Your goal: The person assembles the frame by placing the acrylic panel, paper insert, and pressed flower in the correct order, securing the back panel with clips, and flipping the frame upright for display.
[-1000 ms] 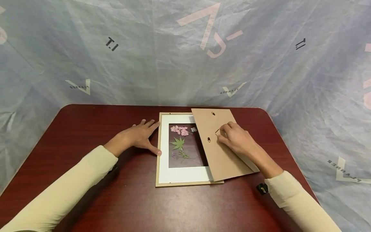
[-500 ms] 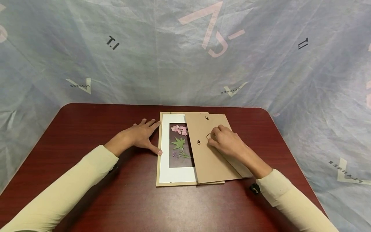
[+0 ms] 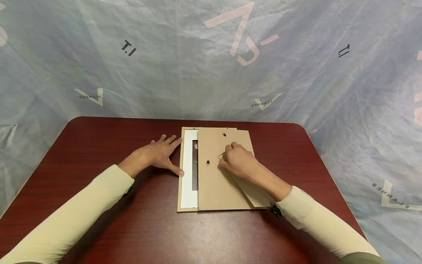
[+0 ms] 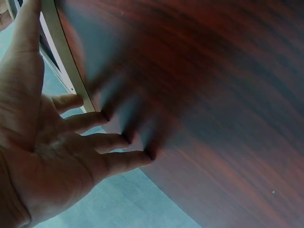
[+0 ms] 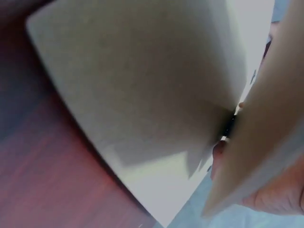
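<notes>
A light wood picture frame (image 3: 179,190) with a white mat (image 3: 189,198) lies on the table. My left hand (image 3: 160,154) is spread at its left side, thumb and index fingertip on the edge; the left wrist view shows the other fingertips (image 4: 146,156) on the tabletop. A brown backing board (image 3: 214,187) covers most of the frame and extends past its right side. My right hand (image 3: 240,161) pinches the top of the board's easel leg (image 3: 255,192), which stands partly raised in the right wrist view. Only a sliver of pink flower (image 3: 196,146) shows; the board hides the other pressed plants.
The dark red wooden table (image 3: 108,146) has rounded far corners. Grey printed sheeting (image 3: 158,73) hangs behind it and at both sides. Small metal hangers (image 3: 208,162) are fixed on the backing board.
My right hand has moved left with the backing board, which has straightened over the frame and now hides most of the pressed plants. My left hand has stayed at the frame's edge.
</notes>
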The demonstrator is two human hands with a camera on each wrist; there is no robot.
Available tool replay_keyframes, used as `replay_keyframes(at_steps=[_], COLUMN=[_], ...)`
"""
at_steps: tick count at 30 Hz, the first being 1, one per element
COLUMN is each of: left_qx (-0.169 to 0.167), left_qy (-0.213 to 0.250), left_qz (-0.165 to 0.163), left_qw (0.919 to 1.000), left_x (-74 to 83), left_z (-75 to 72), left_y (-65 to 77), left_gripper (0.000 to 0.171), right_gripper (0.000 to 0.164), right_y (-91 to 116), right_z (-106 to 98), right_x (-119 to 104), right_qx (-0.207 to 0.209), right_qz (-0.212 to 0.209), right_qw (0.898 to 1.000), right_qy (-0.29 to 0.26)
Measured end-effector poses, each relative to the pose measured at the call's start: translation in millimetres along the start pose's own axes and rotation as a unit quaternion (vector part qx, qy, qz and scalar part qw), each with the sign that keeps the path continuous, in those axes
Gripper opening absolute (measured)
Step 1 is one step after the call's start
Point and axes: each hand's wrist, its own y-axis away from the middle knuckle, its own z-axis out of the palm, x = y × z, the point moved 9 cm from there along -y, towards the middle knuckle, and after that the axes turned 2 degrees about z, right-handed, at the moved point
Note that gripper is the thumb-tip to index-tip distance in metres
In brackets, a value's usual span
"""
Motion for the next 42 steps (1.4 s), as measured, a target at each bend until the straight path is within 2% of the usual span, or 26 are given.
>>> replay_keyframes(at_steps=[12,19,25,28,34,36,42], left_qx=[-0.004,-0.005,-0.003,-0.001,0.006,0.005,-0.004], left_qy=[0.001,0.002,0.003,0.005,0.009,0.007,0.0], left_qz=[-0.005,-0.008,-0.009,-0.007,-0.013,-0.011,-0.01], left_qw=[1.0,1.0,0.9999,1.0,0.9999,0.9999,0.9999], left_x=[-0.7,0.3,0.9,-2.9,-22.0,-20.3,-1.4], left_z=[1.7,1.8,0.2,2.3,16.7,15.3,1.5], left_y=[1.3,0.9,1.7,-1.4,-16.5,-15.4,-1.5], left_gripper=[0.145,0.145,0.145,0.149,0.161,0.159,0.147], right_gripper=[0.026,0.03,0.03,0.03,0.03,0.031,0.03], right_y=[-21.0,-28.9,-32.9,-33.9,-35.3,-35.9,-36.4], right_z=[7.2,12.3,15.3,16.8,18.1,18.0,19.4], right_x=[-32.9,-37.8,-39.3,-40.1,-42.6,-43.7,-43.2], right_qx=[-0.019,-0.025,-0.035,-0.038,-0.035,-0.034,-0.034], right_qz=[-0.014,-0.001,-0.008,-0.012,-0.013,-0.014,-0.012], right_qw=[1.0,1.0,0.999,0.999,0.999,0.999,0.999], right_qy=[0.001,-0.001,0.009,0.009,0.006,0.003,0.0])
